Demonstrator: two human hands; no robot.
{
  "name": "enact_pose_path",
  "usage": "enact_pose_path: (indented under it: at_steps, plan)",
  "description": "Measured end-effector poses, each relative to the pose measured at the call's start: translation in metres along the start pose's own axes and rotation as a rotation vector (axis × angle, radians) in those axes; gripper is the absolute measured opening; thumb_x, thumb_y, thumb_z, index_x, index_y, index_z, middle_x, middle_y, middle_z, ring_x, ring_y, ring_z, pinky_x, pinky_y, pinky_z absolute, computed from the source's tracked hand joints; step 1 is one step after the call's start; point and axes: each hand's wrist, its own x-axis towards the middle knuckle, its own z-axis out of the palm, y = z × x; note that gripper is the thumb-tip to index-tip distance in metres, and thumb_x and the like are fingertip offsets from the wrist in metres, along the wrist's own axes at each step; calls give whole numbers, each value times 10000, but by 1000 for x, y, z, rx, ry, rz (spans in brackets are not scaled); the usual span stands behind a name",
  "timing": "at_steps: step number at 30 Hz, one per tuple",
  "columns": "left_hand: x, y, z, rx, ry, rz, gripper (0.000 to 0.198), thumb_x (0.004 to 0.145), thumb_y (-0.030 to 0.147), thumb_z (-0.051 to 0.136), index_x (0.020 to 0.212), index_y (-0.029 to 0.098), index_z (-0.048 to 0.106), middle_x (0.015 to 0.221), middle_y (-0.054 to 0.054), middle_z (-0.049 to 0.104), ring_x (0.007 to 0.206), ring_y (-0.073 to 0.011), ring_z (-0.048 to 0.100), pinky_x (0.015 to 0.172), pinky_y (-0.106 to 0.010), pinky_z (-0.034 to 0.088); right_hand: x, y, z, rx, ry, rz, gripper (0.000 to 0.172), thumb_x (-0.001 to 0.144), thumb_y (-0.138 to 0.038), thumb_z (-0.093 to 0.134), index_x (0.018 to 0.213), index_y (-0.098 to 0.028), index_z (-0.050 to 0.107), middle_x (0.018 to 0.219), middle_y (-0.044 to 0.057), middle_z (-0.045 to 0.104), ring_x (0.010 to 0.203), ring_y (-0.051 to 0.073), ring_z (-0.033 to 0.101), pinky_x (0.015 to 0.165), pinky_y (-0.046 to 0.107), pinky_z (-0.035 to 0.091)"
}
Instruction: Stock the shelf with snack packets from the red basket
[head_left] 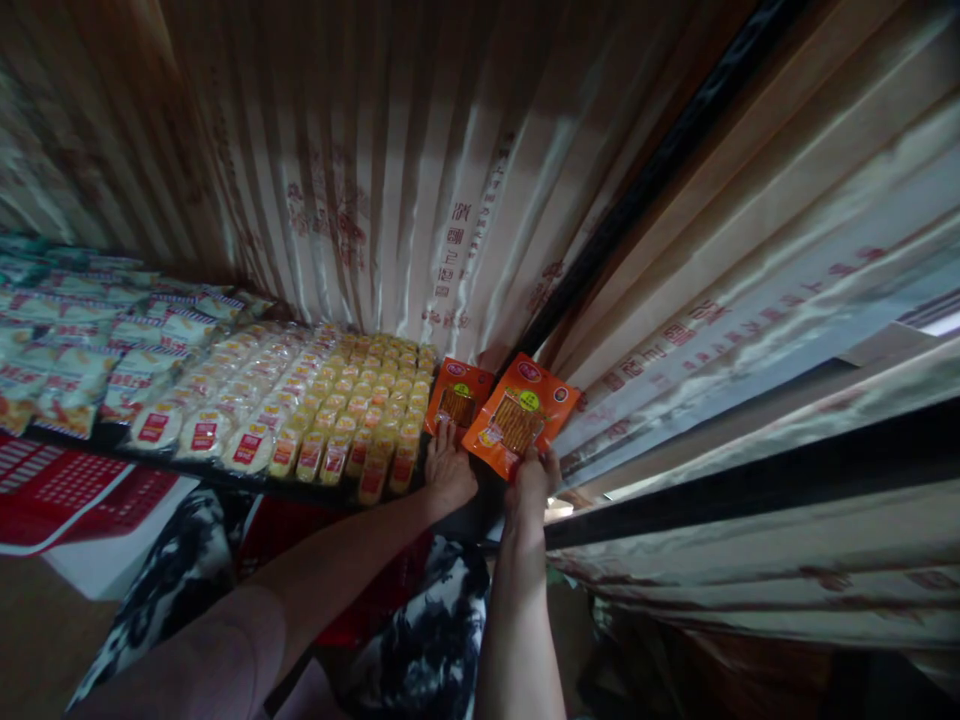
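- Two orange snack packets at the shelf's right end, beside the yellow wrapped packs (352,405)!
- Left hand (450,472) lies open, fingers flat on the lower part of the left packet (456,403).
- Right hand (534,475) grips the bottom edge of the right packet (519,415), tilted, near the pleated curtain (390,230).
- Dark shelf (112,436) beneath.

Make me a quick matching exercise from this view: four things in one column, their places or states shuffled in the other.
1. Red basket
2. Right hand
3. Yellow snacks
4. Left hand

A. Holding the right orange packet
B. At the lower edge of the left orange packet
C. At the picture's left edge
D. In rows beside the left orange packet

Pairs: 1-C, 2-A, 3-D, 4-B.
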Motion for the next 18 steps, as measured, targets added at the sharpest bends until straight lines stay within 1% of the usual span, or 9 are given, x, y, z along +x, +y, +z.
enact_pose_path:
  at_steps: [2, 5, 7, 9, 11, 14, 18]
  plan:
    - [3, -3, 4, 15, -13, 12, 613, 677, 211, 587, 1282, 108, 572, 1504, -147, 335, 1448, -332, 79, 1159, -529, 115, -2, 0, 4, 37, 13, 51, 338, 768, -406, 467, 969, -161, 585, 828, 38, 625, 741, 165, 584, 643, 273, 482]
    - [7, -5, 8, -9, -33, 5, 604, 679, 209, 580, 1281, 159, 577, 1482, -110, 390, 1445, -319, 111, 1157, -534, 91, -3, 1, 9, 76, -35, 76, 338, 733, -373, 487, 971, -156, 589, 878, 54, 636, 748, 169, 595, 651, 286, 490]
    - [7, -5, 8, -16, -46, 11, 566, 699, 201, 559, 1264, 163, 590, 1441, -109, 452, 1433, -296, 178, 1162, -514, 82, -1, 4, 12, 48, -51, 66, 353, 734, -367, 481, 991, -152, 593, 899, 67, 647, 770, 181, 607, 665, 301, 495]
    - [7, -2, 8, -7, -64, 16, 525, 711, 188, 541, 1229, 137, 612, 1389, -132, 508, 1401, -282, 269, 1168, -489, 75, 1, 7, 16, -3, -62, 45, 360, 742, -362, 471, 1003, -151, 601, 914, 76, 660, 801, 196, 615, 684, 318, 499]
    - [7, 1, 7, -7, -68, 13, 513, 713, 176, 531, 1214, 107, 616, 1352, -153, 539, 1360, -276, 346, 1173, -471, 77, 5, 10, 20, -41, -73, 31, 362, 746, -352, 458, 1009, -153, 609, 910, 76, 669, 808, 207, 619, 691, 330, 500]
    - [5, 5, 6, -27, -37, 22, 539, 721, 173, 518, 1251, 93, 580, 1333, -154, 554, 1346, -274, 364, 1175, -459, 92, 12, 13, 27, -87, -108, -1, 366, 747, -341, 442, 1013, -162, 618, 877, 65, 673, 785, 211, 617, 683, 333, 499]
    - [1, 4, 9, -43, -36, 33, 533, 757, 176, 479, 1267, 41, 552, 1318, -183, 552, 1318, -299, 392, 1158, -435, 182, 21, 20, 34, -142, -178, -50, 367, 736, -341, 435, 986, -161, 634, 819, 55, 674, 757, 209, 610, 675, 326, 490]
